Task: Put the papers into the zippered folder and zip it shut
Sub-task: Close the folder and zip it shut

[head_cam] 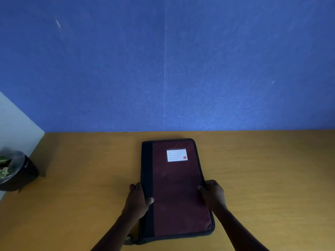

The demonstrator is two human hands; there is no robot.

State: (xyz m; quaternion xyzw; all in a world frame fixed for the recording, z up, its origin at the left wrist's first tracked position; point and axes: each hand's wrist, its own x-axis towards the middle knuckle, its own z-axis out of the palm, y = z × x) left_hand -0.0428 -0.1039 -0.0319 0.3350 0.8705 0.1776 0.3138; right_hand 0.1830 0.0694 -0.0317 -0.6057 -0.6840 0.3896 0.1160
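A maroon zippered folder (pixel 178 192) with a black spine strip and black edging lies closed and flat on the wooden desk, its white label near the far end. My left hand (pixel 138 198) grips its left spine edge, thumb on top. Over on the opposite side, my right hand (pixel 213 193) grips the zipper edge, fingers curled around it. A zipper pull (pixel 129 239) pokes out at the near left corner. No papers are visible.
The wooden desk (pixel 262 174) runs back to a blue partition wall (pixel 163 69). A dark pot with a green plant (pixel 16 171) stands at the far left beside a white side panel.
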